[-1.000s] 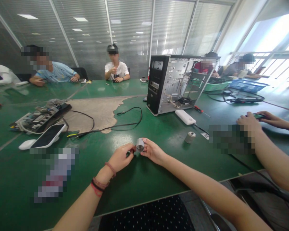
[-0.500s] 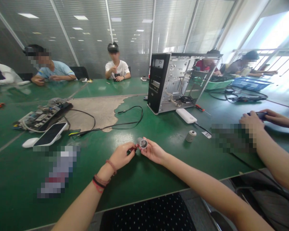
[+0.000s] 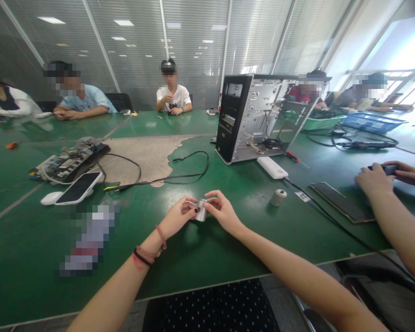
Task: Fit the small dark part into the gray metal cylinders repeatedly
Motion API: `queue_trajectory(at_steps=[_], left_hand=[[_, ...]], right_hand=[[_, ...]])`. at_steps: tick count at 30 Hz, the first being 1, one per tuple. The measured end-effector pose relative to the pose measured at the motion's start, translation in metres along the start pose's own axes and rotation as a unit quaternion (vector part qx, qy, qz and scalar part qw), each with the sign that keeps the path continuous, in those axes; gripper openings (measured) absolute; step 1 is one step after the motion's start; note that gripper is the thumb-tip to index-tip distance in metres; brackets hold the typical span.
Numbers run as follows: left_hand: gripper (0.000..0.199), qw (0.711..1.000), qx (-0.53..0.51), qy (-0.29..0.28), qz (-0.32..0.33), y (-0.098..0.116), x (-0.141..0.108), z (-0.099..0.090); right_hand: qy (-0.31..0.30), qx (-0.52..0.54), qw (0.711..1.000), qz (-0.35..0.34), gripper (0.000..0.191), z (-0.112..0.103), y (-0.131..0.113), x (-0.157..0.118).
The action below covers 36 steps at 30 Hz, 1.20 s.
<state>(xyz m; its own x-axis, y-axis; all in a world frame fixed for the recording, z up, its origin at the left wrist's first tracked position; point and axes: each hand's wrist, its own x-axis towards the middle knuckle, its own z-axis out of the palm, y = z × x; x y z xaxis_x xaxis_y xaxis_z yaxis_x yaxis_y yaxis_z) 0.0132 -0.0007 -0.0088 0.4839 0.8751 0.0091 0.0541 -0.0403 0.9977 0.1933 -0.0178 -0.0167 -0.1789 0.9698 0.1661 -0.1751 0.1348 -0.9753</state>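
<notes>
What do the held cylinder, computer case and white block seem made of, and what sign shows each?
Held cylinder: probably metal, by its pale grey sheen; partly hidden. Computer case: apparently bare sheet metal inside, silvery with cut openings; black front likely plastic, dark and smooth. White block: probably plastic, smooth and evenly coloured.

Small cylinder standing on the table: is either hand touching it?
No, the small cylinder stands apart on the green table, while the left hand and right hand hold another silvery cylinder.
</notes>
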Motion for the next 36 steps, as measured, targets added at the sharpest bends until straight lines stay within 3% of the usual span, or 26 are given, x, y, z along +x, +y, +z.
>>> queue_trajectory(at_steps=[5,8,14,21,28,36], left_hand=[[0.039,0.993,0.099,0.023,0.062,0.004,-0.005,0.007],[0.035,0.985,0.143,0.03,0.096,0.007,-0.007,0.009],[0.038,0.964,0.223,0.046,0.14,0.011,-0.011,0.011],[0.031,0.914,0.362,0.069,0.171,0.012,-0.013,0.008],[0.032,0.879,0.412,0.075,0.23,0.0,-0.011,0.005],[0.033,0.878,0.41,0.08,0.236,-0.004,-0.009,0.005]], right_hand=[[-0.03,-0.224,0.962,-0.152,0.027,0.0,-0.001,-0.006],[-0.038,-0.296,0.933,-0.202,0.033,-0.001,0.001,-0.007],[-0.043,-0.282,0.936,-0.205,0.048,-0.006,-0.001,-0.006],[-0.019,-0.321,0.918,-0.232,0.038,-0.011,-0.006,-0.007],[-0.049,-0.332,0.901,-0.275,0.026,-0.01,-0.01,-0.008],[-0.064,-0.334,0.898,-0.279,0.03,-0.009,-0.011,-0.008]])
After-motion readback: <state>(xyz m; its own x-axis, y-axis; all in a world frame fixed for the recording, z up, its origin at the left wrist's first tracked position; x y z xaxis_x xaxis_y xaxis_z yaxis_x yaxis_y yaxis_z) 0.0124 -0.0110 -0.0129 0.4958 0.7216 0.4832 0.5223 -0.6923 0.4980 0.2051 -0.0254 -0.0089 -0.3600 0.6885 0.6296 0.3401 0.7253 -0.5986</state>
